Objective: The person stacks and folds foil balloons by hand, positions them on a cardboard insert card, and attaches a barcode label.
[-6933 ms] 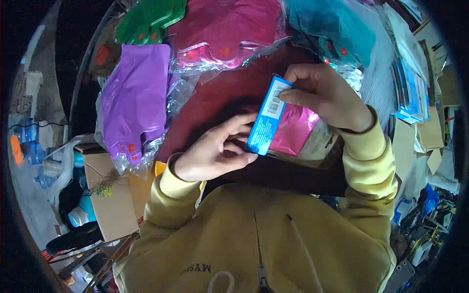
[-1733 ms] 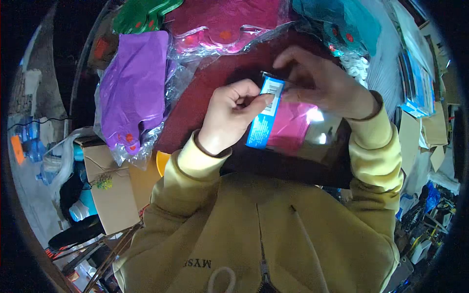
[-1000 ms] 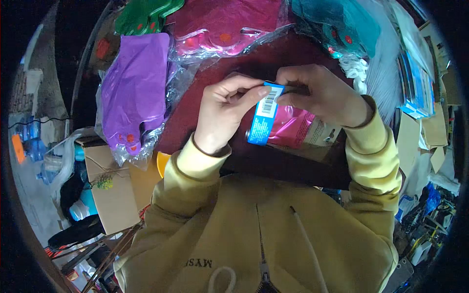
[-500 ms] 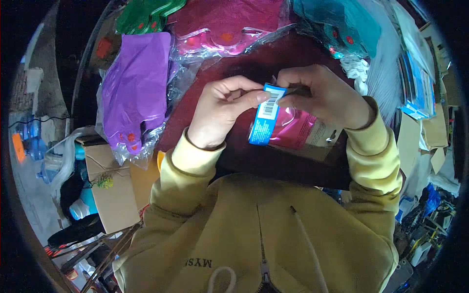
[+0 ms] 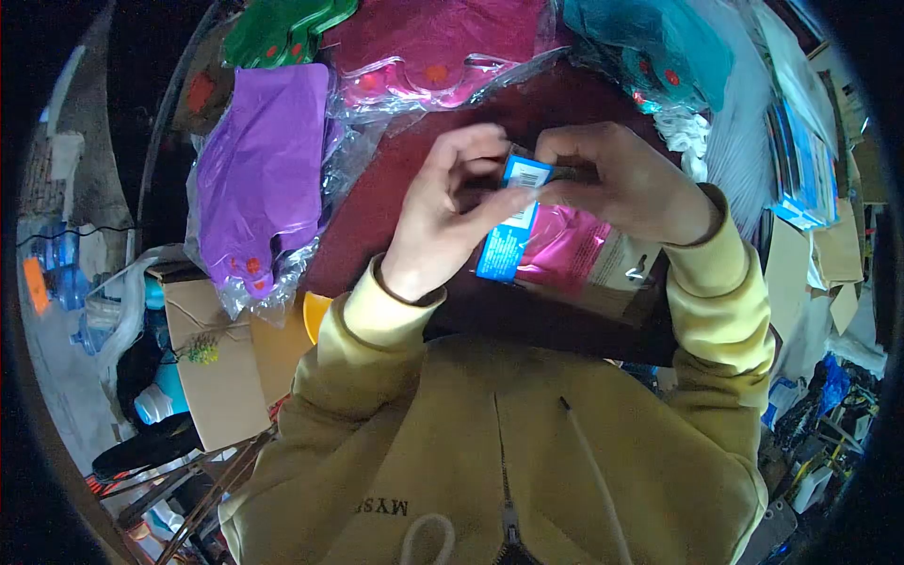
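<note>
A small clear packet [image 5: 565,247] with pink contents and a hang hole lies tilted between my hands, above the dark red table surface. Along its left side runs a blue and white barcode card [image 5: 504,250]. My right hand [image 5: 636,184] pinches the packet's upper edge between thumb and curled fingers. On the other side, my left hand [image 5: 447,207] rests its thumb across the barcode, close to the right thumb. The left fingers are raised and apart from that thumb, slightly blurred. Part of the packet's top is hidden behind the fingers.
Bagged purple pieces [image 5: 268,169] lie at the left, with green pieces [image 5: 287,28], magenta pieces [image 5: 443,42] and teal pieces [image 5: 659,47] along the back. White crumpled material [image 5: 685,141] sits right. An open cardboard box [image 5: 217,363] stands left of the table.
My left fingers have lifted off the packet's top corner and spread, while the left thumb has slid right across the barcode. My right hand keeps its grip almost unmoved.
</note>
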A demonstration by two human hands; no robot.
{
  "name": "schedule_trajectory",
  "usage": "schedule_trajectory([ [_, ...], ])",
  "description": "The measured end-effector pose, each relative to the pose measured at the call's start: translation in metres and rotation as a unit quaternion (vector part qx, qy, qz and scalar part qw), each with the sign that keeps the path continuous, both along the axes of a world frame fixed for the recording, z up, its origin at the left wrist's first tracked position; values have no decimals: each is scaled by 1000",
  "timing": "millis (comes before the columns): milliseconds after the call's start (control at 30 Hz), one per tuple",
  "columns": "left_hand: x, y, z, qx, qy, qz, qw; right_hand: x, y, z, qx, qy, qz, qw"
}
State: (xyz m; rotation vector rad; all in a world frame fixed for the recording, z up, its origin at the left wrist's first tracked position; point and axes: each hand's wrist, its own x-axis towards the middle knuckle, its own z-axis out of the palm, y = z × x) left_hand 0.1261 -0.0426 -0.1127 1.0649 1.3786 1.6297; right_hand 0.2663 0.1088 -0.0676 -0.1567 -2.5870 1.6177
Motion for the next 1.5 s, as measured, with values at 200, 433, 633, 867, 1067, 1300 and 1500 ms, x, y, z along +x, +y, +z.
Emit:
schedule_trajectory([
  [200, -11, -7, 6, -169, -264, -127, 941, -1, -1, -2, -40, -10, 0, 999],
  [433, -10, -7, 13, -146, -95, -27, 984, 0, -11, 15, 318, 169, -127, 924],
  [633, -11, -8, 10, -143, -12, -45, 989, 2, -19, 15, 459, 115, 22, 881],
  [867, -17, -10, 11, -160, -63, -63, 983, -1, -25, 12, 438, 133, 53, 887],
  [1067, -11, -10, 4, -179, -252, -96, 946, 2, -24, 15, 423, 95, 87, 897],
  [1300, -2, -11, 11, -165, -65, -99, 979, 3, -17, 15, 405, 100, 90, 905],
  [1500, 3, -15, 6, -111, 21, -79, 990, 5, -19, 13, 370, 154, 49, 915],
])
